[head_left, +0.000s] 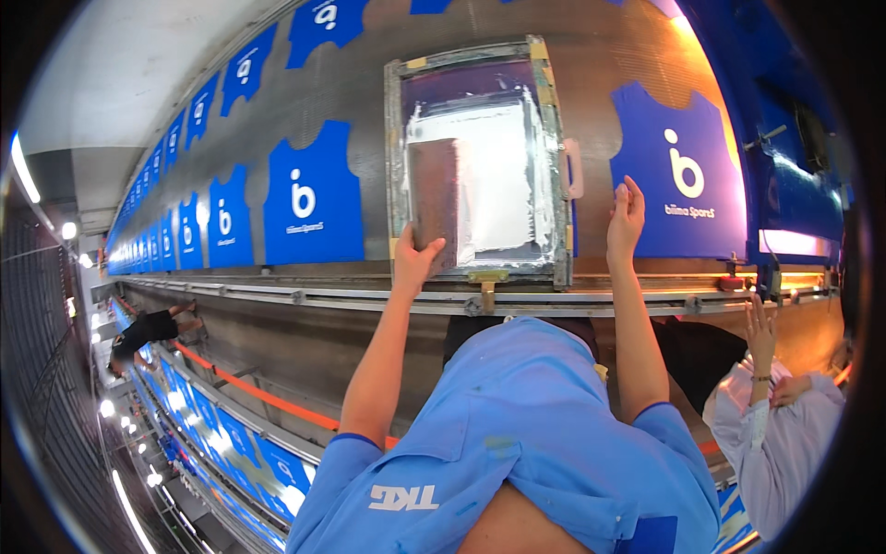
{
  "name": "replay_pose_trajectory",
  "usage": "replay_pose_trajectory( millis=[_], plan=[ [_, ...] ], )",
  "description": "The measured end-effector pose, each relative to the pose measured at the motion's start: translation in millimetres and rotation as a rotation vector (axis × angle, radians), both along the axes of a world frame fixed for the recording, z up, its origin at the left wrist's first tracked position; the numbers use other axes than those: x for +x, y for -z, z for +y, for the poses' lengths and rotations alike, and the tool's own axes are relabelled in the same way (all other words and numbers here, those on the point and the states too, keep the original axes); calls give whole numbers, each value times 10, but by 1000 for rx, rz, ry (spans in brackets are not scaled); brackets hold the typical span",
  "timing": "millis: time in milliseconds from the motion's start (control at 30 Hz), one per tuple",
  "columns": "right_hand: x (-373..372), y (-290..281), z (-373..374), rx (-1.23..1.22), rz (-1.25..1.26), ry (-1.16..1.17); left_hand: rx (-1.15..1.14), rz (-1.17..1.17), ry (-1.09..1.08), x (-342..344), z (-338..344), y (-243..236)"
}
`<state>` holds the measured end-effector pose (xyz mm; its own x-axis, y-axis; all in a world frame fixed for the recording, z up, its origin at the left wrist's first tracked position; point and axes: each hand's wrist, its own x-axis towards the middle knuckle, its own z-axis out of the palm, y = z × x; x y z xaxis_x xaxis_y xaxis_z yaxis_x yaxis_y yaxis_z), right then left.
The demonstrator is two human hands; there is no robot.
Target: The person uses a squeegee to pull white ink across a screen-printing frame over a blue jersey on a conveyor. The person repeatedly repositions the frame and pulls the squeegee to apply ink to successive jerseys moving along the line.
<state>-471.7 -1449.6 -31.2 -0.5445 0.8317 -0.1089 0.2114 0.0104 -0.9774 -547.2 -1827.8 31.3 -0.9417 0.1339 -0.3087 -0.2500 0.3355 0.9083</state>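
- Fingers of the left hand (413,261) grasped the near end of the brown scraper (434,198), which lay along the left side inside the frame (562,111), beside white ink (503,180).
- The right hand (626,228) was released and empty, its fingers loosely straightened near a blue shirt's (681,175) left edge.
- Doing this stroke well probably called for a steady tilt, even pressure and a flat frame, so the ink spread without streaks.

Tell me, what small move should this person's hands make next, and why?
Probably slide the brown squeegee rightward with the left hand: that hand grips its near end toward the left side of the frame, and white ink spreads to its right. The right hand is empty, beside the frame.
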Motion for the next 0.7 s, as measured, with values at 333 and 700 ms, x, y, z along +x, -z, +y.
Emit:
replay_pose_trajectory(
  millis=[333, 700],
  plan=[
    [709, -813, 446, 8, 18, -5, -343, 551, 579, 751, 443, -387],
    [-939, -947, -1032, 756, -456, -1373, -547, 162, 841, -1041, 55, -407]
  ],
)
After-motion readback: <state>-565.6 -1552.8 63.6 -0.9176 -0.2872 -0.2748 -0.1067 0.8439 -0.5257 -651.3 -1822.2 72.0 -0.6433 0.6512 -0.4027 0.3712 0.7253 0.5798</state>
